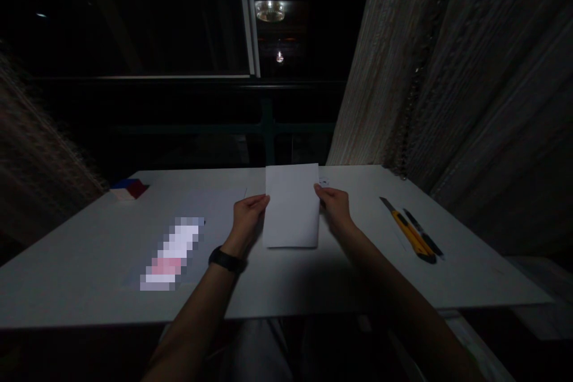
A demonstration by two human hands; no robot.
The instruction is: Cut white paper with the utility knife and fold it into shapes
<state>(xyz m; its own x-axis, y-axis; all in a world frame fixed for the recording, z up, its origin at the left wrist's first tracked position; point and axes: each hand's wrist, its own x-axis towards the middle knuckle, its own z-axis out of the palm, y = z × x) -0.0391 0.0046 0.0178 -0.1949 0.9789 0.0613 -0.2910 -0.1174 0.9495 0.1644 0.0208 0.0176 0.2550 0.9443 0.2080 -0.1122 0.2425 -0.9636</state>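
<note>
A white sheet of paper, upright and blank on the side facing me, is held above the middle of the table. My left hand pinches its left edge between thumb and fingers, with a black band on that wrist. On the opposite edge, my right hand grips the paper the same way, its thumb near the upper part. The fingers behind the sheet are hidden.
On the white table, a pixelated bright phone-like object lies left. At right are a yellow box cutter, blade out, and a dark pen. A multicoloured block sits far left. Curtains hang beside a dark window.
</note>
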